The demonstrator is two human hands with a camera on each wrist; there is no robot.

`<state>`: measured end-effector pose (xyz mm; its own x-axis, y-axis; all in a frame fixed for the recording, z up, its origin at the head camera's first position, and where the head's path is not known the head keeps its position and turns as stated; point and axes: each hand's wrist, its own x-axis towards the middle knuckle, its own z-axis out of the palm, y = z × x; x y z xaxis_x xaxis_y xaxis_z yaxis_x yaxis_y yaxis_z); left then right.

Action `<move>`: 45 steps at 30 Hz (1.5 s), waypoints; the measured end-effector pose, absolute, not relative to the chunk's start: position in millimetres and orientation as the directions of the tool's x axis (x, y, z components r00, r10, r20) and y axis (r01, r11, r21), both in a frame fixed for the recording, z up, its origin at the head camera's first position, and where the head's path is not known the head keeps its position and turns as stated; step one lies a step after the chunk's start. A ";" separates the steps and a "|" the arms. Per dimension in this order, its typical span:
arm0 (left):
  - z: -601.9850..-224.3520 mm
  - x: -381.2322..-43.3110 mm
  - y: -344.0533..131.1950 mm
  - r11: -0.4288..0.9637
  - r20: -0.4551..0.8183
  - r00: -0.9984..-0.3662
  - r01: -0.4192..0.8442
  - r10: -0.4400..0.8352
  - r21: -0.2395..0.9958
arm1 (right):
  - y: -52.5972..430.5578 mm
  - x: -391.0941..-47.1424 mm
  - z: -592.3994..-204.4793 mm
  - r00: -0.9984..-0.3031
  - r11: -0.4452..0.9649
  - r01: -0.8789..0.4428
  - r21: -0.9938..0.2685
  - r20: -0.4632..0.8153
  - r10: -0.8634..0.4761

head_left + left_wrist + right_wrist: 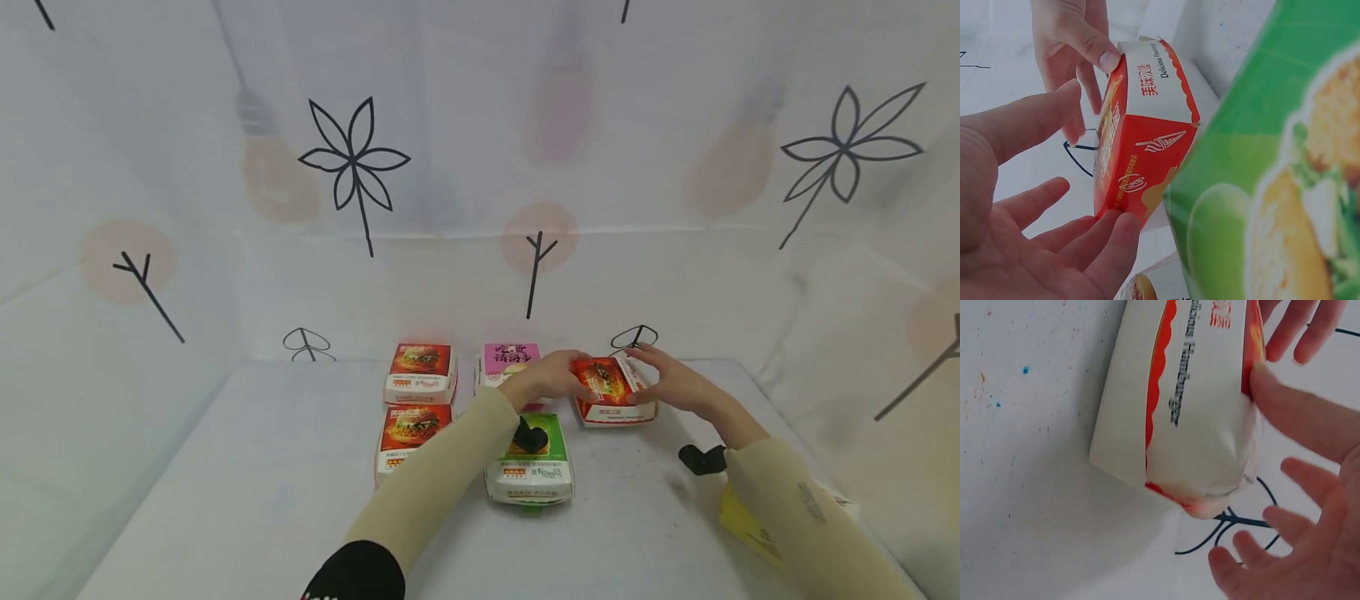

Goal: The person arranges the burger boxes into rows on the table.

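A red-and-white hamburger box (609,382) stands at the back right of the group, between the two hands. My left hand (553,377) is at its left side; in the left wrist view the fingertips touch the red side panel (1147,162), fingers loosely extended and thumb apart. My right hand (670,383) is on the other side. In the right wrist view its thumb rests at the top edge of the box's white side (1204,419), while the other fingers are spread beside the dented corner.
Two red boxes (420,372) line up on the left. A pink box (510,358) stands behind a green one (536,475), both partly covered by the left arm. A yellow item (746,525) lies under the right sleeve. Patterned white cloth (465,283) hangs behind the table.
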<state>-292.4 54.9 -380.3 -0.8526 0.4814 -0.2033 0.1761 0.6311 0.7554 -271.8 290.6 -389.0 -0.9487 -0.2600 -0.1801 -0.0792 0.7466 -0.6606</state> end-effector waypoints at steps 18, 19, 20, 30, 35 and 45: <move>-374.2 -280.7 37.4 0.623 -0.146 -0.785 0.346 0.601 0.702 | 293.4 -271.1 -400.4 -0.950 0.788 -0.102 -0.608 -0.175 -0.258; -374.1 -279.1 37.6 0.622 -0.156 -0.777 0.349 0.610 0.701 | 293.8 -271.1 -400.7 -0.950 0.784 -0.108 -0.611 -0.168 -0.262; -374.3 -277.8 37.9 0.622 -0.163 -0.771 0.348 0.615 0.701 | 294.3 -271.2 -401.1 -0.950 0.780 -0.115 -0.615 -0.160 -0.267; -382.2 -280.3 36.2 0.582 -0.180 -0.764 0.294 0.620 0.758 | 299.0 -261.8 -403.7 -0.956 0.757 -0.148 -0.636 -0.105 -0.275; -383.3 -280.7 36.1 0.586 -0.196 -0.776 0.258 0.599 0.769 | 299.1 -255.3 -405.0 -0.958 0.776 -0.122 -0.618 -0.130 -0.254; -384.0 -283.9 41.3 0.599 -0.182 -0.787 0.275 0.589 0.752 | 284.2 -249.1 -405.0 -0.972 0.829 -0.093 -0.552 -0.130 -0.196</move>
